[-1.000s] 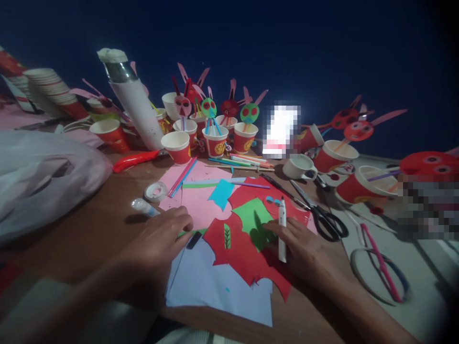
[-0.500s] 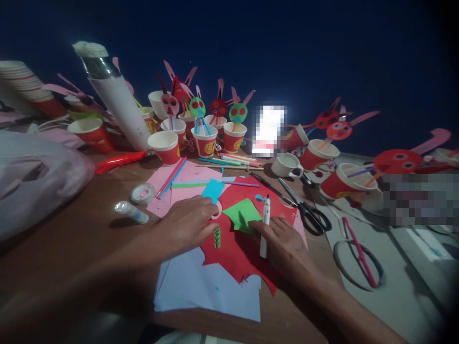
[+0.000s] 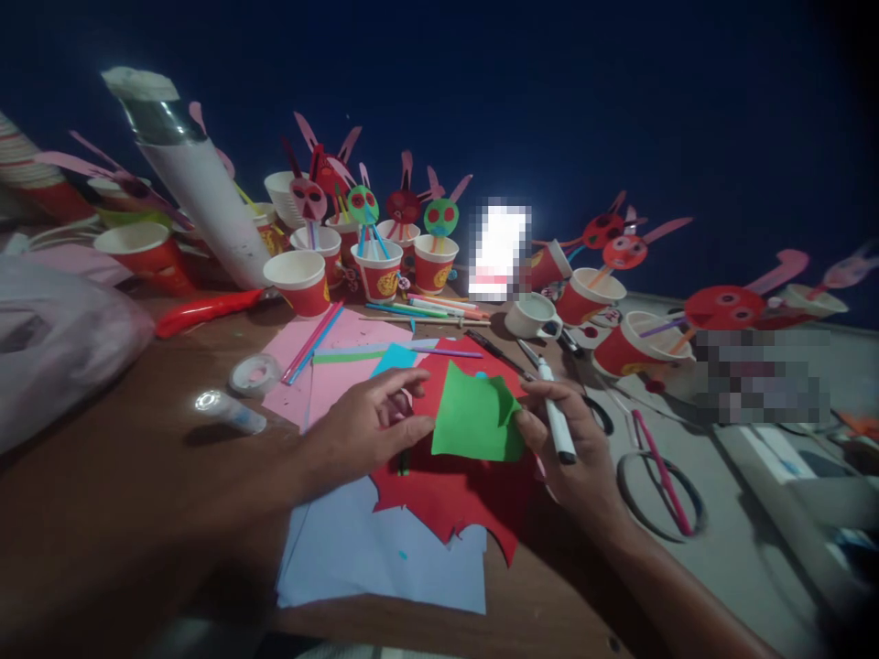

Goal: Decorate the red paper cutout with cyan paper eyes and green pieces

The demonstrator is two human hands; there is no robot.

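Observation:
My right hand (image 3: 573,435) pinches the right edge of a green piece of paper (image 3: 477,426), lifted above the red sheet. A white marker (image 3: 558,416) with a black end is tucked between the same hand's fingers, slanting down. At the paper's left edge is my left hand (image 3: 377,416), fingers curved and thumb apart; whether the thumb tip touches the paper I cannot tell. Below lies the torn-edged red paper (image 3: 453,503), over pale blue sheets (image 3: 385,567) and pink paper (image 3: 343,334). A small green strip with dark marks (image 3: 404,460) is partly hidden beneath my left hand.
Paper cups with paper animal heads (image 3: 377,270) line the back. A white mug (image 3: 532,318), partly covered scissors (image 3: 601,414) and a tape ring (image 3: 663,494) are on the right. Left are a tape roll (image 3: 254,374), a glue stick (image 3: 230,411) and a plastic bag (image 3: 69,339).
My right hand has raised the green paper off the red sheet, and the marker has tilted over in its fingers. My left hand's fingers have lifted and opened. The view has shifted slightly right.

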